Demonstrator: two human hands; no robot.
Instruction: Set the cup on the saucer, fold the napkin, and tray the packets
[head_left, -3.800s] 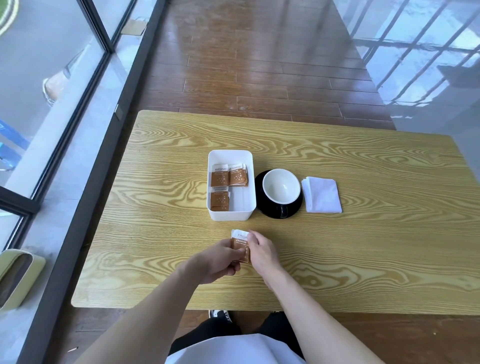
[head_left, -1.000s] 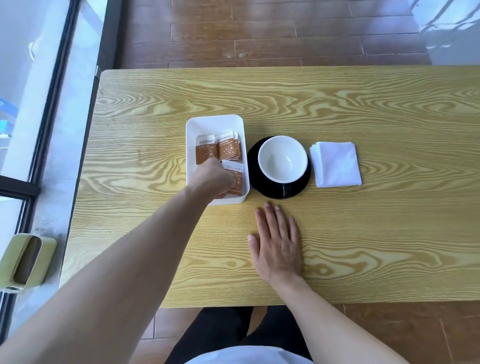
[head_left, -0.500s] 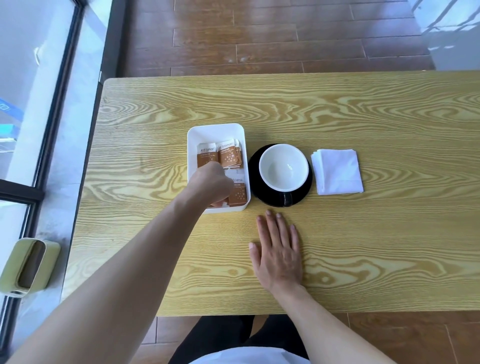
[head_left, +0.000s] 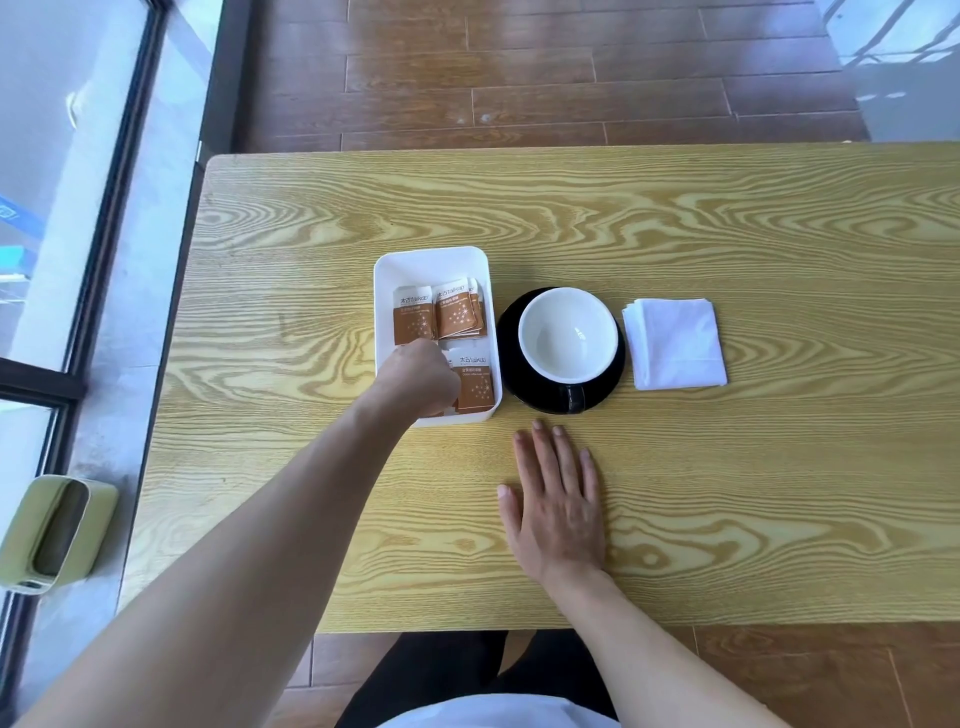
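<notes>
Left hand (head_left: 418, 379) curled inside tray (head_left: 431, 260) over packets (head_left: 457, 314) (grasp cannot be told); right hand (head_left: 558, 501) spread flat on table (head_left: 727, 467).

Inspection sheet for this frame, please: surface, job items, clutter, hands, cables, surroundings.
Surface: wooden table, light grain, mostly bare.
Job's things: white cup sits on the black saucer; folded white napkin lies right of the saucer, apart from it; brown packets lie inside the white tray.
Clutter: nothing seen on the table.
Hands: left hand is curled inside the tray's near end over the packets, hold hidden; right hand lies flat and open on the table, touching nothing else.
Cables: nothing seen.
Surroundings: wood floor, glass wall at left, green bin on the floor.
</notes>
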